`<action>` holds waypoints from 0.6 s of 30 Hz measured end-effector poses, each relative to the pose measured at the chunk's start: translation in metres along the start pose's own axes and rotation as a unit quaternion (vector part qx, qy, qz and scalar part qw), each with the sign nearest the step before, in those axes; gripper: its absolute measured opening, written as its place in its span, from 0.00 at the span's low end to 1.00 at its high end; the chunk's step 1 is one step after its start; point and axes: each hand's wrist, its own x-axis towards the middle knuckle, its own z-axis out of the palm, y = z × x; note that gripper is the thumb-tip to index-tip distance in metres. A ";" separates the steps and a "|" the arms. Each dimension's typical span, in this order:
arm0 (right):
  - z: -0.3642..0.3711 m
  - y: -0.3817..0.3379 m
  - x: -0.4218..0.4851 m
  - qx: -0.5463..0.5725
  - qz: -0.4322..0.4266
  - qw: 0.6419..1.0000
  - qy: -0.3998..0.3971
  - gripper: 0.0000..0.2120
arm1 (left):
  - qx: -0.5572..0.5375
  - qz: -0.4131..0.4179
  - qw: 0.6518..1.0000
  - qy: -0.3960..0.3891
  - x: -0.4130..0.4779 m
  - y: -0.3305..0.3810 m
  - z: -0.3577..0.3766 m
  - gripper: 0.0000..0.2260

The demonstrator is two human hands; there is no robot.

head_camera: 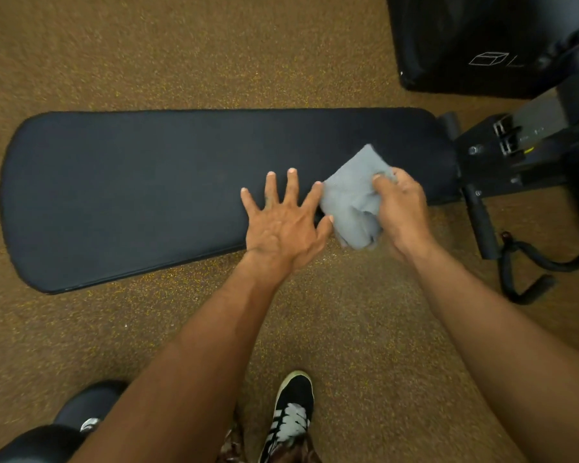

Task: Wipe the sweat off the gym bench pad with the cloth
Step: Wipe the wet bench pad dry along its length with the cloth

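Note:
A long black bench pad [131,195] lies across the view, wider at the left and narrower at the right. My right hand [403,215] grips a crumpled grey cloth [351,198] and presses it on the pad near its right end, at the near edge. My left hand [286,222] rests flat on the pad just left of the cloth, fingers spread, its index finger and thumb touching the cloth's edge. Part of the cloth hangs over the pad's near edge.
The bench's black metal frame [495,155] and a foot bar [482,225] stick out at the right. A black padded block [475,41] stands at the top right. Brown speckled floor [181,51] surrounds the bench. My black-and-white shoe [290,416] stands near the bottom.

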 end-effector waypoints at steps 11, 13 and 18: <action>-0.038 0.011 0.100 -0.404 -0.147 0.902 0.030 0.19 | -0.002 -0.071 0.990 0.123 0.006 0.007 0.000 0.28; 0.001 0.021 0.085 -0.441 -0.142 0.885 0.035 0.18 | -0.036 -0.096 0.981 0.163 0.008 0.001 -0.002 0.25; 0.090 0.019 -0.002 -0.443 -0.347 0.826 -0.013 0.18 | -0.082 -0.143 0.960 0.227 0.009 -0.028 -0.014 0.23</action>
